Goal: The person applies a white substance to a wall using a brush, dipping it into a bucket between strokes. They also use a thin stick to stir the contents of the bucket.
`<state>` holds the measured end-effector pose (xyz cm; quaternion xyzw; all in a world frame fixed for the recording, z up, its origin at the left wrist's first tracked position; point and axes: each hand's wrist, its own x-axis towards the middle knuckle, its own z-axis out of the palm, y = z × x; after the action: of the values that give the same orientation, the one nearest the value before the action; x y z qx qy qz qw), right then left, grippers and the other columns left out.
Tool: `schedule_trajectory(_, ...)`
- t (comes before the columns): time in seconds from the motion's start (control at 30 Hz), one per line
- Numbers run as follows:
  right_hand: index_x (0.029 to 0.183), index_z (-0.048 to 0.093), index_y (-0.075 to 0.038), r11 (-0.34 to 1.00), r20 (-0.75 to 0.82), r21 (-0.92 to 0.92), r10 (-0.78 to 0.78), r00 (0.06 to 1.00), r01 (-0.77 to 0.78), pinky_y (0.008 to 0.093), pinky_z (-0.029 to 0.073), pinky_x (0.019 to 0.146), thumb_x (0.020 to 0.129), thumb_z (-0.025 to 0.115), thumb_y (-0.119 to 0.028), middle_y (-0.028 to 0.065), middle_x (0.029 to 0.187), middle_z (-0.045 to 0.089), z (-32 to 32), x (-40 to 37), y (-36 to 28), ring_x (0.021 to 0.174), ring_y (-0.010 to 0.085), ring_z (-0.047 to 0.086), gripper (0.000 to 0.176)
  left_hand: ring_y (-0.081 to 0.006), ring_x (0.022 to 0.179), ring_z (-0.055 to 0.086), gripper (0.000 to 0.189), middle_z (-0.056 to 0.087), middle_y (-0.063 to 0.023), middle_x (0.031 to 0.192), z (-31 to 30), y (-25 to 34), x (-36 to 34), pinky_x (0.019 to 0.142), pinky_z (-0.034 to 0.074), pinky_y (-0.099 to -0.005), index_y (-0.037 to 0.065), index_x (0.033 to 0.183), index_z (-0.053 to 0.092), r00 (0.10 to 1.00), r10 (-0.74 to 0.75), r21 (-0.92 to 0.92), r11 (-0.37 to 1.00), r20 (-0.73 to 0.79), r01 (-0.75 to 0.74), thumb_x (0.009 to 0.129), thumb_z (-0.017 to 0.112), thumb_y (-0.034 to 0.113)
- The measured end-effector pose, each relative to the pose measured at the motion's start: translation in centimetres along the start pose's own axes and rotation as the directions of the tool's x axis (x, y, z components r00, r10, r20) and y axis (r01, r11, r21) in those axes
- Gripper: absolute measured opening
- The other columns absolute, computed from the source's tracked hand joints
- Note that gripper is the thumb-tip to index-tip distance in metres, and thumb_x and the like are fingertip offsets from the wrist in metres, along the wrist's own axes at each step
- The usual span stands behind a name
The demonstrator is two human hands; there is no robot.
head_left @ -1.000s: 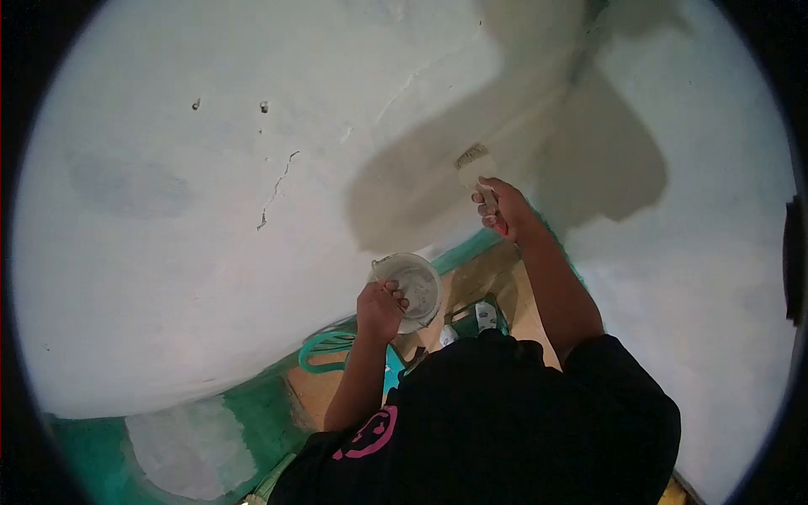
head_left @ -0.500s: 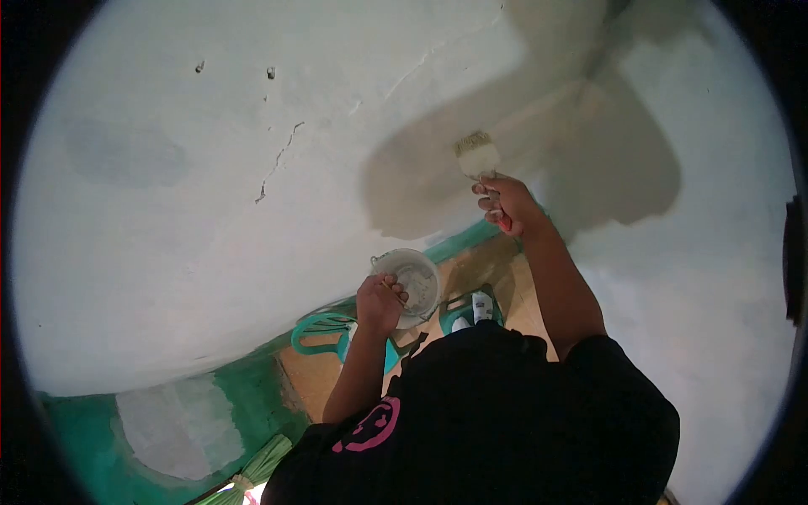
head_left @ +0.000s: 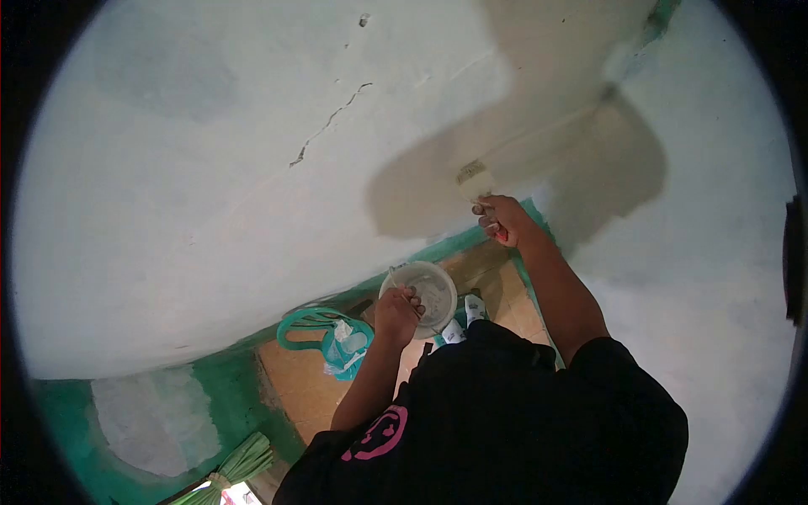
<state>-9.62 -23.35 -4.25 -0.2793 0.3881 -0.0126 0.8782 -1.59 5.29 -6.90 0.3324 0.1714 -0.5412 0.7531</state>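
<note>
A wide flat paintbrush (head_left: 476,179) with a pale-coated head is gripped by its red-ended handle in my right hand (head_left: 505,220). Its bristles point away from me and overlap the white wall (head_left: 210,236), inside my shadow. Lower down, my left hand (head_left: 399,316) is closed at the near-left side of a whitish bucket (head_left: 439,295), its fingers wrapped around the bucket's wire handle. Wet-looking pale paint lies inside the bucket.
A green plastic chair (head_left: 296,344) with things on its seat stands on the tan floor below left. Green paint (head_left: 454,244) runs along the wall's base. A jagged crack (head_left: 330,124) marks the wall, and a tied green curtain (head_left: 244,463) hangs at bottom left.
The brush and my right hand have come lower along the wall. My left hand and the bucket have shifted slightly right and down in view, while the crack now appears further right and higher.
</note>
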Motion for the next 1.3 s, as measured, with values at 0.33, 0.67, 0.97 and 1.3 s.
schedule_trajectory(0.33, 0.101, 0.044, -0.010, 0.941, 0.153, -0.056, -0.321, 0.935, 0.332, 0.0154, 0.026, 0.035, 0.089, 0.049, -0.024, -0.0035, 0.069, 0.044, 3.3, -8.0, -3.1, 0.044, 0.0022, 0.031, 0.019, -0.0161, 0.064, 0.046, 0.011, 0.047, 0.0009, 0.071, -0.4, -1.5, -3.1, 0.062, 0.037, -0.0321, 0.013, 0.082, 0.048, 0.995, 0.063, 0.000, 0.998, 0.071, -0.063, 0.081, 0.046, 0.024)
schedule_trajectory(0.67, 0.091, 0.051, -0.010, 0.982, -0.041, -0.183, -0.055, 0.998, 0.047, 0.0217, 0.029, 0.040, 0.089, 0.048, -0.039, -0.0046, 0.062, 0.042, -1.6, -0.5, 2.3, 0.045, 0.0063, 0.035, 0.030, -0.0083, 0.052, 0.038, 0.006, 0.042, 0.0064, 0.063, 1.1, -0.8, -4.6, 0.050, 0.031, -0.0244, 0.016, 0.079, 0.048, 0.986, 0.158, 0.044, 0.987, -0.044, -0.157, 0.079, 0.049, 0.022)
schedule_trajectory(0.97, 0.094, 0.051, -0.010, 0.958, -0.033, -0.283, -0.050, 0.998, 0.039, 0.0215, 0.031, 0.040, 0.089, 0.049, -0.036, -0.0051, 0.064, 0.042, -3.2, 1.8, 1.6, 0.046, 0.0059, 0.036, 0.027, -0.0055, 0.045, 0.027, 0.022, 0.029, 0.0076, 0.055, 2.9, -1.4, -1.1, 0.042, 0.021, -0.0221, 0.019, 0.064, 0.036, 0.965, 0.204, 0.100, 0.977, -0.165, -0.190, 0.082, 0.049, 0.022)
schedule_trajectory(1.3, 0.081, 0.047, -0.008, 0.774, -0.007, -0.614, 0.193, 0.981, -0.156, 0.0224, 0.033, 0.038, 0.080, 0.048, -0.018, -0.0011, 0.063, 0.045, -8.2, 3.3, 8.5, 0.043, 0.0075, 0.039, 0.011, -0.0070, 0.045, 0.027, 0.021, 0.029, 0.0052, 0.055, -0.2, -3.5, 4.2, 0.043, 0.021, -0.0239, 0.015, 0.065, 0.038, 0.934, 0.304, 0.167, 0.947, -0.185, -0.275, 0.083, 0.049, 0.020)
